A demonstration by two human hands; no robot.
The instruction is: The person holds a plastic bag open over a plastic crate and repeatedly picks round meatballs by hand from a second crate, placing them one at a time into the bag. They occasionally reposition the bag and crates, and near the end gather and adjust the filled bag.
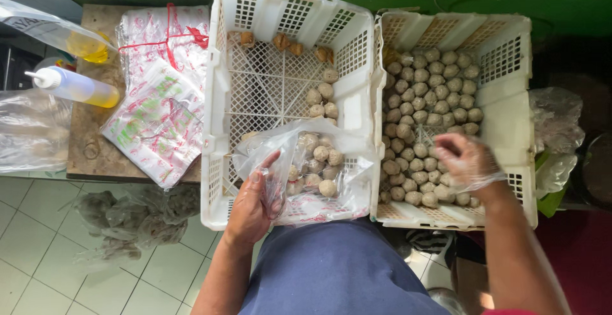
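- Head view: one clear plastic bag (312, 162) lies open in the near half of the left white slatted plastic crate (220, 162), holding roughly a dozen pale grey-brown meatballs (319, 155).
- Left hand (252, 203) pinches the bag's near edge, thumb and fingers pressed together on the film, holding the mouth up.
- Right hand (465, 159), covered in a thin clear plastic glove, hovers over the right white slatted crate (510, 117), fingers curled loosely; blur hides whether it holds a ball.
- Right crate carries several dozen of the same meatballs (424, 108); about ten loose ones lie along the left crate's far side.
- Two crates stand touching side by side.
- Left of them, a stack of printed plastic bags (159, 98) and one squeeze bottle of yellow liquid (76, 85) rest on a wooden table (89, 143).
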